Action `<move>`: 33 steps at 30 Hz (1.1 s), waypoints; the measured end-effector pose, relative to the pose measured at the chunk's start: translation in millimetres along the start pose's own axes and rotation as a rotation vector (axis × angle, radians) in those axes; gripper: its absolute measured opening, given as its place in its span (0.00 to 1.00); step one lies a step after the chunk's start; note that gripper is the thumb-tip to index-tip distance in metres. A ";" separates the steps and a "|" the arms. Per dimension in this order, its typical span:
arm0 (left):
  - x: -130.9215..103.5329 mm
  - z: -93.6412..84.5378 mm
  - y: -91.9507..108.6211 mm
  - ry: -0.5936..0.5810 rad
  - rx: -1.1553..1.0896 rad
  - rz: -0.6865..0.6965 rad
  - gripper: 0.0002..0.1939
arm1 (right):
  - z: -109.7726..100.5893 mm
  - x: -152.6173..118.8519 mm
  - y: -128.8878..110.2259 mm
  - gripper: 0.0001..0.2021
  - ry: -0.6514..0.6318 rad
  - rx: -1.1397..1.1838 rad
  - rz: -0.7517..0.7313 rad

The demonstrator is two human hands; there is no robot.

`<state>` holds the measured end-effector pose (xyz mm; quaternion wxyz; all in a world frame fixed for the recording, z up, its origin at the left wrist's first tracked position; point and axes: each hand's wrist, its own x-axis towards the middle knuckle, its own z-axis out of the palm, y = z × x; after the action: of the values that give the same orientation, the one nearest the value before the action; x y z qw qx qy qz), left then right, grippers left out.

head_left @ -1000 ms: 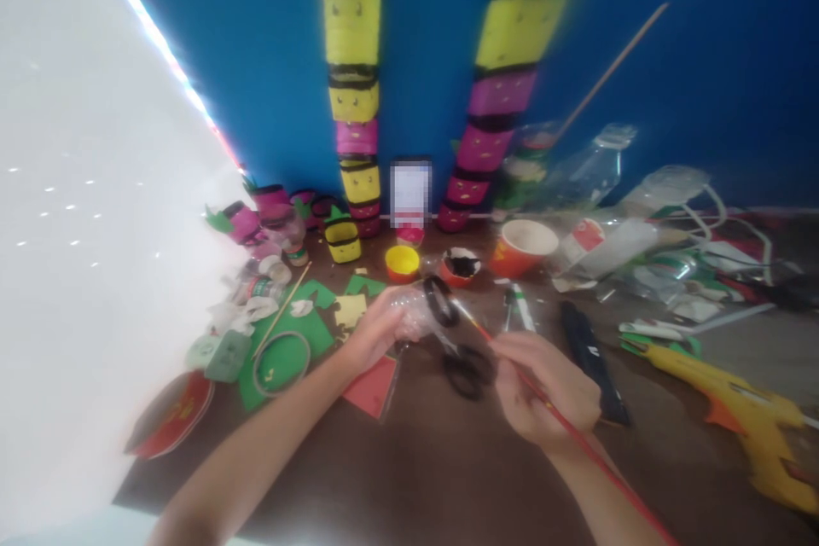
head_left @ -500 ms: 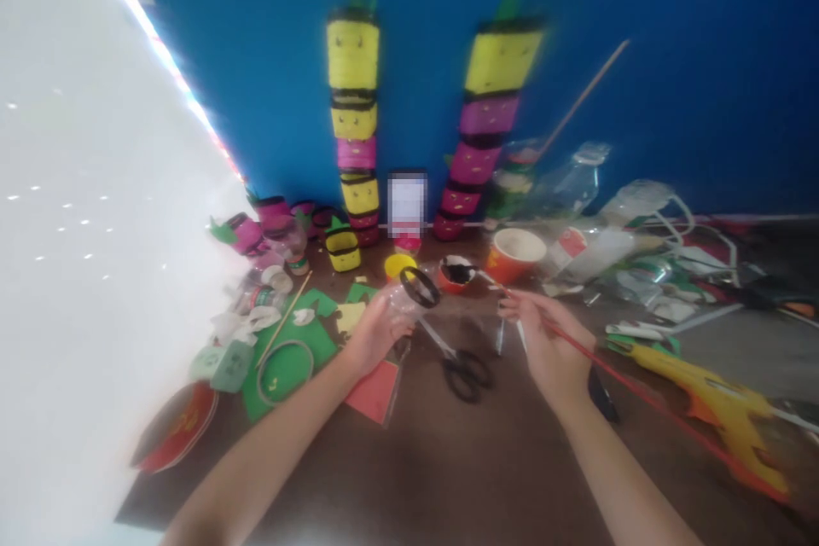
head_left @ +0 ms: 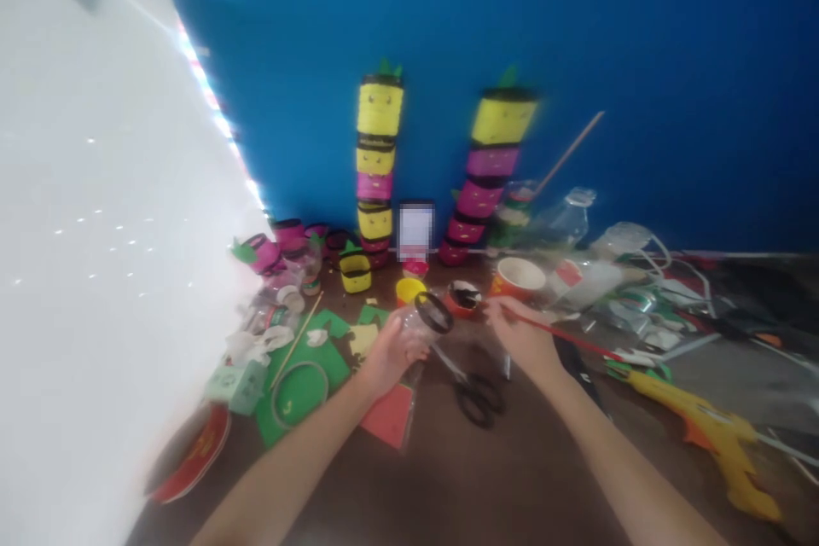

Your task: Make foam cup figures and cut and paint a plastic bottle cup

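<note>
My left hand [head_left: 393,350] is closed around a clear plastic bottle piece [head_left: 415,324] whose rim is painted black and tilts to the right. In my right hand [head_left: 521,333] is a paintbrush with a long red handle [head_left: 569,338], its tip over a small orange cup of black paint [head_left: 464,300]. A small yellow cup [head_left: 410,290] stands just behind the bottle piece. Below and between my hands lie scissors with black handles [head_left: 477,401]. A larger orange and white paper cup [head_left: 519,276] stands behind my right hand.
Two leaning stacks of yellow and magenta pots [head_left: 380,107] stand against the blue wall. A yellow glue gun [head_left: 710,414] lies at right, near clear plastic bottles [head_left: 576,222]. Green sheets [head_left: 307,384], a red sheet [head_left: 392,418] and a red bowl [head_left: 192,456] lie at left.
The brush in my right hand has moved left and its handle is now more level, with the hand closer to the paint cup. My left hand keeps the bottle piece. The view has tilted up.
</note>
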<state>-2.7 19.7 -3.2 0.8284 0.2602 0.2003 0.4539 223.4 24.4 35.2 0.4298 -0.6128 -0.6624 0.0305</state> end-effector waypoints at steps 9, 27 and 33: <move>3.4 -3.9 -2.4 -0.008 -0.022 -0.005 0.24 | 4.5 1.9 -3.5 0.06 0.038 0.079 0.094; -5.6 8.2 3.8 -0.031 0.113 -0.006 0.28 | -8.7 -49.5 -3.7 0.04 0.254 1.016 0.325; -6.8 7.7 2.2 -0.061 0.178 -0.010 0.27 | -16.0 -69.6 -29.7 0.05 0.215 0.791 0.273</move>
<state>-3.2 12.9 4.8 0.8101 0.3454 0.2157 0.4219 201.4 -49.1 25.1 0.6901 -0.4825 -0.4643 0.2746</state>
